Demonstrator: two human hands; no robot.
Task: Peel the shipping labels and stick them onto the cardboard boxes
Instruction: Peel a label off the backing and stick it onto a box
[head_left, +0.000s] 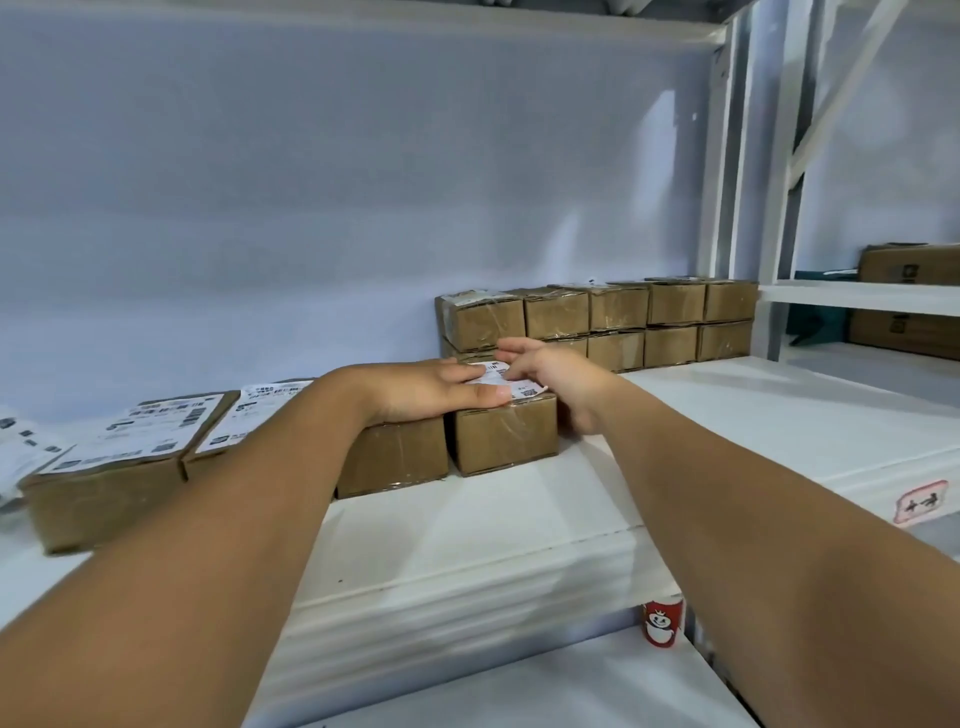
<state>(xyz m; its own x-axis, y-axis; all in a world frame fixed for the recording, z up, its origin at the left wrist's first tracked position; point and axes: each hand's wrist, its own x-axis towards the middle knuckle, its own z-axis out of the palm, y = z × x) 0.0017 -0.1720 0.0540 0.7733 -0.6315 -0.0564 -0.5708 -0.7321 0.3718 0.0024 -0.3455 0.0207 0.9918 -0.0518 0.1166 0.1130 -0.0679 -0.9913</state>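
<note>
I am at the sticking step: a shipping label (521, 385) lies on top of the cardboard box (506, 437) at the right end of the front row on the white shelf (467, 525). My left hand (431, 387) lies flat across it, fingers straight and together, pressing down and gripping nothing. My right hand (551, 375) reaches in from the other side, fingertips on the label's far part. They may be pinching an edge or only smoothing it, and I cannot tell which, since my own knuckles cover the contact. By my reckoning the next move calls for a firm sweep outward so the corners bond flat, then a fresh label for the bare box (395, 457) just beside, under my left wrist. Further left, two labelled boxes (130, 447) look done. Loose labels (14, 452) at the left edge are cut off, the print is too blurred to read, and the stacked boxes (623, 317) behind show only hints of labels on top.
</note>
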